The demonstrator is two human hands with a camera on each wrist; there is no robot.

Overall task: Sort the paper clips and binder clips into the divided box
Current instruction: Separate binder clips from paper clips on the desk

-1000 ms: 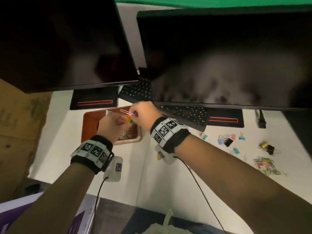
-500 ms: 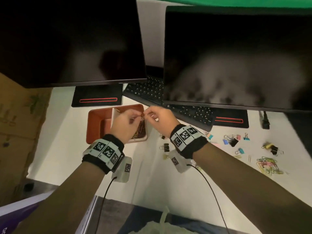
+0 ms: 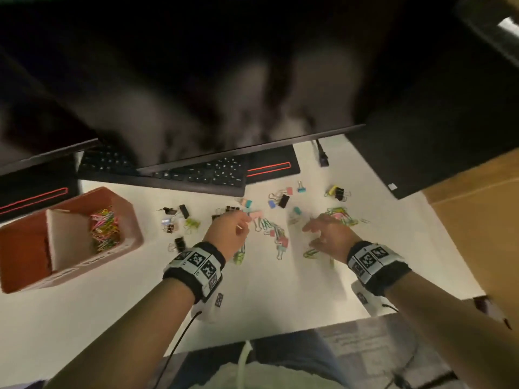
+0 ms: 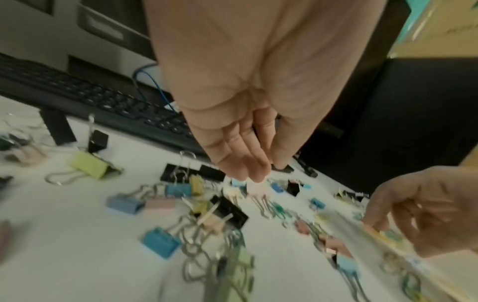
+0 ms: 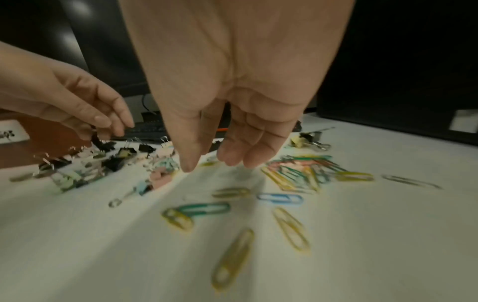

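The red-brown divided box (image 3: 84, 273) sits at the left, with a white divider (image 3: 67, 240) and coloured paper clips (image 3: 105, 228) in its right compartment. Loose binder clips (image 3: 283, 200) in black and pastel colours lie scattered over the middle of the white table. My left hand (image 3: 247, 220) hovers over them with relaxed, empty fingers (image 4: 240, 163). A pile of coloured paper clips (image 3: 341, 216) lies further right. My right hand (image 3: 310, 236) hangs just above loose paper clips (image 5: 207, 208), fingers (image 5: 232, 155) pointing down and holding nothing.
A black keyboard (image 3: 196, 175) runs along the back under two dark monitors (image 3: 224, 80), whose stand bases (image 3: 269, 165) have red lines. A black computer case (image 3: 435, 141) and a cardboard box (image 3: 477, 226) stand at the right. The table's front edge (image 3: 280, 331) is near my body.
Both hands have left the box, where they pinched paper clips together, and moved right over the loose clips. They are empty now. The head view has swung right and down.
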